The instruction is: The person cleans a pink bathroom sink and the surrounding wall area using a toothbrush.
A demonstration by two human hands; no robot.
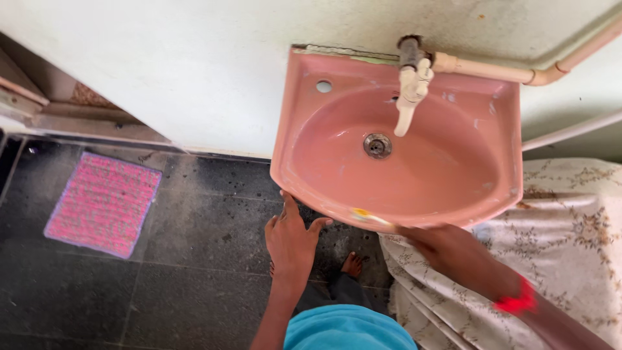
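I see my left hand (291, 240) spread open, fingertips touching the underside of the pink sink (453, 194) at its front left edge; my right hand (447, 249) is closed on a toothbrush (370, 217), which lies against the sink's front rim near the middle; a white tap (411, 91) hangs over the drain (377, 145); a pink mat (103, 202) lies on the dark floor (194, 272), well apart to the left.

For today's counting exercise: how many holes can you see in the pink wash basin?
2: a small round hole on the pink wash basin back ledge at left, and the metal drain in the bowl. The tap may hide another.
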